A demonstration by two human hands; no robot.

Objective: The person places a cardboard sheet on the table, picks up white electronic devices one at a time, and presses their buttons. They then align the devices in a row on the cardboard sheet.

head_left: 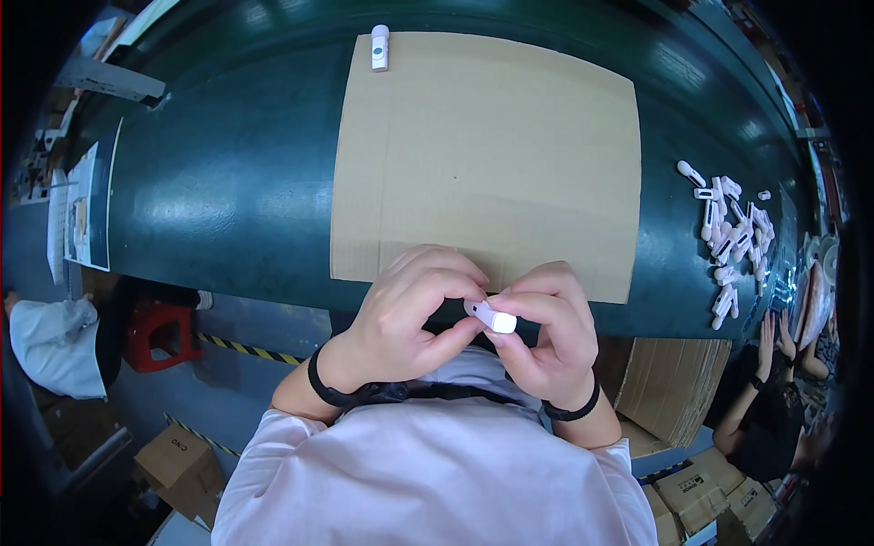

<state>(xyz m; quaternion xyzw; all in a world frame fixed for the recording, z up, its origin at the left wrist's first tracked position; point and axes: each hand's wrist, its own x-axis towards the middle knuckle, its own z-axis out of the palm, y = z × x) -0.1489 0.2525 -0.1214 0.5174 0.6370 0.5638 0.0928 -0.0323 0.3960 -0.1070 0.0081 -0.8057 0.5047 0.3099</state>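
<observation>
Between my two hands, at the near edge of the table, is a small pale-pink and white handheld device (492, 318) with a dark spot on its side and a white squared end. My left hand (401, 314) pinches its left end between thumb and fingers. My right hand (553, 320) closes thumb and fingertips on it from the right. My fingers cover part of the device. A similar device (380, 49), with a rounded head and a grey button, lies at the far left corner of a flat cardboard sheet (492, 164).
Several more such devices (728, 237) lie in a loose pile on the green table (228, 191), right of the cardboard. Cardboard boxes (674, 387) stand below at the right. Another person's hands (776, 335) show at the right edge. A red stool (157, 338) stands at the left.
</observation>
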